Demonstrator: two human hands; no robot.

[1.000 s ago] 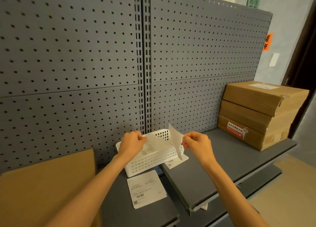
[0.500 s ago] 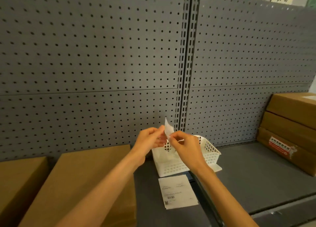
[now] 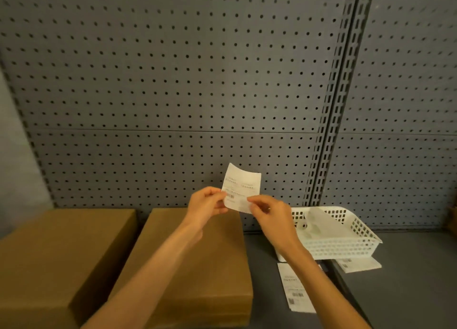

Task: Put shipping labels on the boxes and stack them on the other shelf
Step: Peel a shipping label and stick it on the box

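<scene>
Fingers (image 3: 218, 203) of the left hand (image 3: 204, 208) are curled and pinch the lower left edge of the shipping label (image 3: 241, 187). Thumb and fingers of the right hand (image 3: 268, 213) pinch the lower right corner of the same label. Both hands hold the label upright, printed face toward the camera, with its top edge slightly curled. The label hangs in the air above the far right corner of the right-hand cardboard box (image 3: 195, 266) and does not touch it.

Two cardboard boxes lie flat side by side on the left shelf (image 3: 262, 279). The left-hand cardboard box (image 3: 54, 257) sits at the shelf's left end, and the right-hand box lies just beside it with a narrow gap between them. No label shows on the top face of either box.

A white perforated basket (image 3: 346, 239) stands against the pegboard back panel (image 3: 173, 81), across the joint between the left shelf and the right shelf (image 3: 408, 279). A curled white sheet (image 3: 319, 223) lies inside it. One loose label (image 3: 293, 289) lies flat on the left shelf near its right edge, in front of the basket. Another loose label (image 3: 359, 264) protrudes from under the basket's front edge onto the right shelf.
</scene>
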